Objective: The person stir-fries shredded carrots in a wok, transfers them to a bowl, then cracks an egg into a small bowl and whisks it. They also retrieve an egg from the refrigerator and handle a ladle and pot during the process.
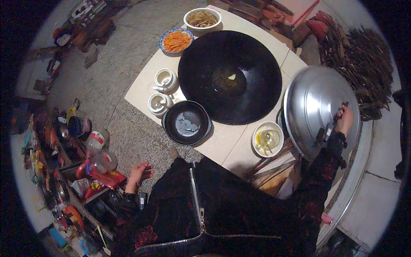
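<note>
My right hand [345, 119] grips the handle of a large domed metal lid [308, 109], tilted at the right side of the tiled stove top. My left hand [139, 175] hangs at my side with nothing in it, fingers loosely curled and apart. Before me a wide black wok [205, 90] is set in the stove, a small pale piece of food [231, 77] near its bottom. Close to the wok's near left rim stands a black pan [187, 123] with a wet, shiny base. A white bowl [253, 141] holding yellowish oil and a clear utensil sits at the near right.
Two white ceramic jars [175, 80] [155, 112] with spoons stand at the stove's left edge. Behind them are a plate of carrot strips [177, 41] and a bowl of brownish sliced food [202, 19]. Brushwood [369, 64] is piled right; a cluttered shelf [93, 196] with plastic bottles stands left.
</note>
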